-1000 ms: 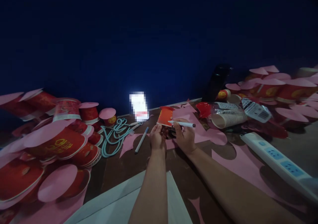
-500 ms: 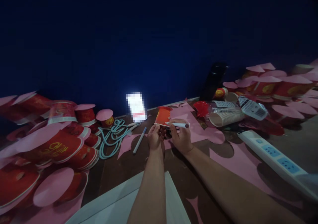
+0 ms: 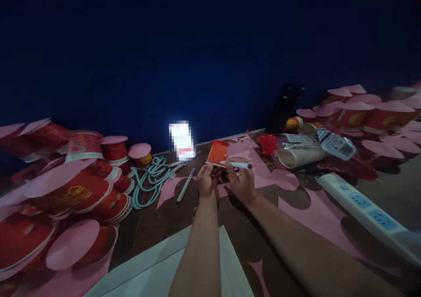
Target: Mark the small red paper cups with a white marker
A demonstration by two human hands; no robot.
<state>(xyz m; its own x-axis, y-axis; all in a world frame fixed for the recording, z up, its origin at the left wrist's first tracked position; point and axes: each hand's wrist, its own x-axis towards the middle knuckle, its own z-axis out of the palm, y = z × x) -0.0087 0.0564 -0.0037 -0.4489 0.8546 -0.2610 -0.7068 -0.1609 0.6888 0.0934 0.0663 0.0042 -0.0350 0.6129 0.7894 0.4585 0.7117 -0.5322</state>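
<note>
In the middle of the head view, my left hand [image 3: 207, 183] is closed on the rim of a red-orange paper cup [image 3: 217, 152], which lies tipped with its base facing away. My right hand [image 3: 242, 182] pinches a white marker pen [image 3: 240, 165], its tip at the cup's near edge. Whether the tip touches the cup I cannot tell. Left of my hands a second, grey marker [image 3: 186, 185] with a blue end lies on the table. Cut pink paper [image 3: 259, 169] spreads under and to the right of the cup.
Red paper cups with pink discs [image 3: 80, 191] crowd the left, with more [image 3: 355, 115] at far right. Behind my hands are a glowing phone [image 3: 182, 140] and a coiled teal cable [image 3: 144, 187]. A bagged cup stack [image 3: 301, 155] and a power strip [image 3: 362, 205] lie right.
The whole view has shifted very slightly. Both hands keep their grips on the cup and the marker, with almost no movement.
</note>
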